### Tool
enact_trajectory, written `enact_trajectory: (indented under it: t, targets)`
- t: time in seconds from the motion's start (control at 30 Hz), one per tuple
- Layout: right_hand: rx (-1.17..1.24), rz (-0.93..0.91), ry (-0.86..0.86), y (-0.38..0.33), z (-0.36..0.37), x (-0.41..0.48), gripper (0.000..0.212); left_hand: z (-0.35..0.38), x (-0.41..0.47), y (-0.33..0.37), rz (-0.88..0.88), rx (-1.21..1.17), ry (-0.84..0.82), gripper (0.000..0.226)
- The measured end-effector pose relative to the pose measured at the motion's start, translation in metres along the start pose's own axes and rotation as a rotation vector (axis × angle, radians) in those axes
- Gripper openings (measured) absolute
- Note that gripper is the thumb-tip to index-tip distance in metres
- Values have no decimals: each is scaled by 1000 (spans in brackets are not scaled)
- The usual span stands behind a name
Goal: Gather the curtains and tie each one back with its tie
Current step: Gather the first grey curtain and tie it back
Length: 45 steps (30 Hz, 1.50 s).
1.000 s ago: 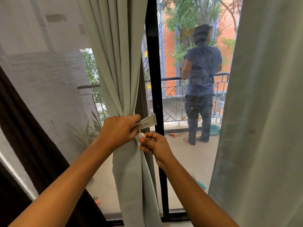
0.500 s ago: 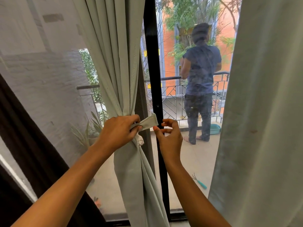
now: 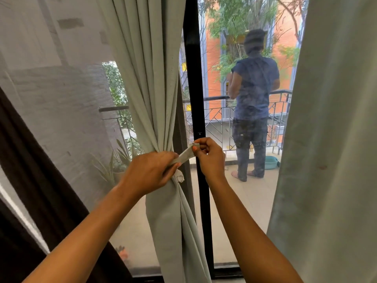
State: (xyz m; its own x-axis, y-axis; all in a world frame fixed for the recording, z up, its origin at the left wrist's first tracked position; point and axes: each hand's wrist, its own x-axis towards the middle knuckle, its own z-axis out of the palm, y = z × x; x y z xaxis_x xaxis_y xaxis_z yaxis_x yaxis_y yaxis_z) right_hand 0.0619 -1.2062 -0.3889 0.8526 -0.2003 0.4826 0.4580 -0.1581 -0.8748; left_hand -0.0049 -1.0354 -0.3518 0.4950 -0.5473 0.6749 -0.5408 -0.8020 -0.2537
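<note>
Pale grey-green cloth, gathered: the left-side curtain (image 3: 157,82) is bunched into a narrow waist just left of the black door frame (image 3: 192,78). Clenched round that waist is the left hand (image 3: 150,172), its fingers (image 3: 173,160) wrapped over the folds and over the near end of the tie (image 3: 184,155). Judged reason: the grip holds the gather so the folds cannot spread while the band is worked. In front of the frame, the right hand (image 3: 211,159) pinches the tie's free end between thumb and fingertips.

Tie: a flat strip of matching fabric, drawn taut between the two hands. Its long axis is a shallow diagonal, rising from the left hand up and to the right. The free end points toward the frame. A small crumpled nub of cloth (image 3: 180,178) sits just below the left hand, against the curtain. It may be the tie's other end or a knot; cannot tell which.

Curtain's long axis is vertical. The folds converge downward to the grip, then flare below it.

Second curtain (image 3: 330,139), at right, hangs loose and untied, well apart. A person (image 3: 255,94) stands outside on the balcony, back turned.
</note>
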Motion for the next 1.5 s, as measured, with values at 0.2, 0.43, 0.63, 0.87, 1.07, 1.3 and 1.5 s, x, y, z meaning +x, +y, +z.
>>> enact_trajectory:
  t: [0.2,0.43,0.63,0.87,1.07,1.3,1.5]
  targets:
    - [514,300,-389,10,43,20,15,9,-22,-14,18,-27,354,29]
    - [494,250,-531,8,71,34,28,19,-16,-77,-853,-787,108,42]
    - [432,163,-557,-1,75,30,28,40,-14,-81,-942,-1090,-168,39]
    - [185,84,-499,-2,65,27,24,40,-7,-77,-850,-852,-118,27]
    - [729,168,-696,-12,45,33,72,29,-6,-80,-746,-730,-73,41]
    - [141,28,-394,-28,55,40,46,12,-24,-87,-724,-335,50,17]
    - [-130,-102,-49,-27,47,48,45,6,-80,-94,-949,-226,124,21]
